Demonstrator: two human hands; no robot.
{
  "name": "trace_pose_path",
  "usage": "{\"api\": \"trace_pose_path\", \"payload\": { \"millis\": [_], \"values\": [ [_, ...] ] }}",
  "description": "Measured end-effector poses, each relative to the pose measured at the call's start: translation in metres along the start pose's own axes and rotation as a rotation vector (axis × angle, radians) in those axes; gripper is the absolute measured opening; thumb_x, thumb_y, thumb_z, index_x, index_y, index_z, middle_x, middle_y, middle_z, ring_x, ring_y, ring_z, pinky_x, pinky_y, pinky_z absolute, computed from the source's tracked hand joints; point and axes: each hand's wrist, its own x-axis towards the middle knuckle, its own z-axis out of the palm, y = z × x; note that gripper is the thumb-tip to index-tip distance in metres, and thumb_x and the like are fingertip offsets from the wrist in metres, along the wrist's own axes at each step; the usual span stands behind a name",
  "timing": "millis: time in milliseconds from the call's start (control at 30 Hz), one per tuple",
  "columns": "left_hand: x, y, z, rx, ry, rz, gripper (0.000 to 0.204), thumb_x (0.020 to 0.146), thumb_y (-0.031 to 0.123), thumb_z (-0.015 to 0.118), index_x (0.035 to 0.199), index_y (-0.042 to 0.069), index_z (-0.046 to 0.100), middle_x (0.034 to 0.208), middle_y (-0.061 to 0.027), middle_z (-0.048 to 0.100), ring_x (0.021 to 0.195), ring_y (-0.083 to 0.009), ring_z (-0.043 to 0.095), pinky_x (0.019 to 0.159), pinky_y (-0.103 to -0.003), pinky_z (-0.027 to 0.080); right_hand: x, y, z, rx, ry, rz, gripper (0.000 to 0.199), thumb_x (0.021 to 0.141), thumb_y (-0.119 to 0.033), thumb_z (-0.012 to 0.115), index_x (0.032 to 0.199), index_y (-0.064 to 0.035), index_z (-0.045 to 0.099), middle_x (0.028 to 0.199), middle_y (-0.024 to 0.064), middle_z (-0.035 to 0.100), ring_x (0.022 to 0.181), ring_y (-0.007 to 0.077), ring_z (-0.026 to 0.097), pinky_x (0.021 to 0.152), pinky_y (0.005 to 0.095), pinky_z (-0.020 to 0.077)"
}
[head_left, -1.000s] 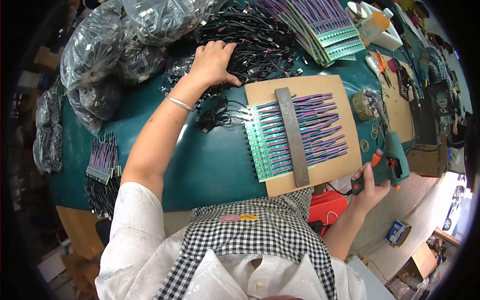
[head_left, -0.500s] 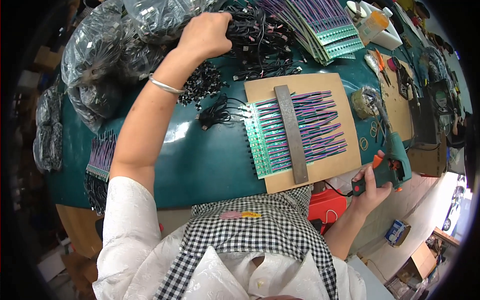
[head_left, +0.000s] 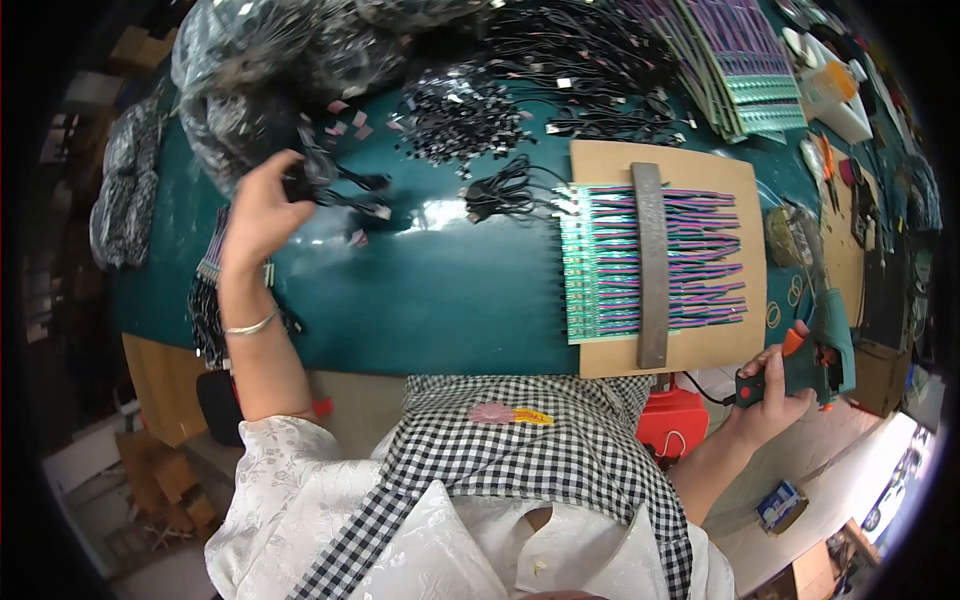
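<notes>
Over the left part of the table, my left hand (head_left: 262, 212) is closed on a bunch of black cables (head_left: 345, 190), blurred by motion; their connector ends stick out to the right. My right hand (head_left: 770, 402) grips the handle of a green soldering gun (head_left: 836, 340) with an orange trigger, off the table's front right edge. Between the hands lies a brown board (head_left: 610, 360) carrying a green circuit board panel (head_left: 583, 290) with rows of dark and purple wires. A flat grey metal bar (head_left: 652, 270) lies across those wires. Several black cables (head_left: 505, 190) lie at the panel's upper left corner.
Behind are a heap of small black parts (head_left: 455, 120), piled black cables (head_left: 590, 60) and clear plastic bags (head_left: 230, 100). Stacked wired panels (head_left: 765, 100) stand at the back right. A wired bundle (head_left: 208, 310) hangs at the left table edge. Rubber bands (head_left: 795, 290) lie by the board.
My left hand has come from the far cable pile toward the left front, bringing black cables. The view has shifted left; my right hand still holds the soldering gun.
</notes>
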Motion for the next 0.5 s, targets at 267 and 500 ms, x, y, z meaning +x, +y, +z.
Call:
{"api": "trace_pose_path", "payload": {
  "millis": [267,500],
  "values": [
    [-0.017,-0.010,0.045,0.045,-0.167,0.011,0.071,0.055,0.004,0.066,0.123,0.007,0.043,0.122,-0.0123,0.045,0.117,-0.0301,0.038,0.096,-0.039,0.031,-0.005,-0.009,0.016,-0.020,-0.064,-0.009,0.045,0.076,0.001,0.058,0.117,0.0101,0.041,0.065,0.0088,0.053,0.050,0.0130,0.050,0.047,0.0225,0.0410],
    [0.040,0.072,0.042,-0.314,-0.097,0.503,0.031,0.069,0.004,0.064,0.100,0.005,0.061,0.099,-0.0102,0.061,0.097,-0.0269,0.055,0.085,-0.034,0.042,-0.017,-0.016,0.023,-0.083,-0.077,-0.005,0.044,0.075,0.001,0.057,0.116,0.0110,0.041,0.069,0.0103,0.054,0.050,0.0121,0.050,0.046,0.0221,0.0418]
  ]
}}
